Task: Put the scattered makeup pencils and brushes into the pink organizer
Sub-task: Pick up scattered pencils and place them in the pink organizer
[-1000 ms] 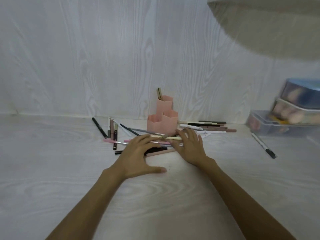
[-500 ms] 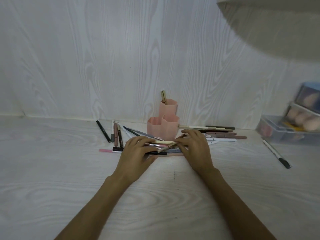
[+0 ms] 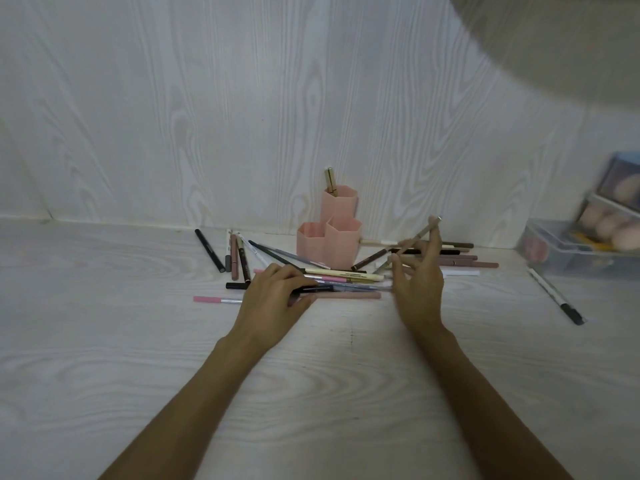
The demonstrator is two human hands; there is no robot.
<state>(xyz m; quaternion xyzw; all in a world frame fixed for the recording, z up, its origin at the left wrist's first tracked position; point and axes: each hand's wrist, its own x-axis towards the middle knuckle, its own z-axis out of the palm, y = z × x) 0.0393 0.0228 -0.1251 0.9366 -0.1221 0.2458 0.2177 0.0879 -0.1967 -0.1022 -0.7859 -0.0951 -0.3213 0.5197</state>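
Observation:
The pink organizer, three hexagonal cups, stands against the back wall with one gold-capped stick in its tallest cup. Several makeup pencils lie scattered in front of it and to both sides. My left hand rests on the pile and grips a dark pencil among the lying ones. My right hand is raised off the table and pinches a thin tan pencil, tilted with its tip pointing up and right, just right of the organizer.
A black-tipped white pen lies alone at the right. Clear plastic boxes with sponges are stacked at the far right. A pink pencil lies left of my left hand. A blurred pale object hangs over the top right.
My right hand has lifted from the pile with a tan pencil pinched in its fingers and moved right and up. My left hand stays on the pile.

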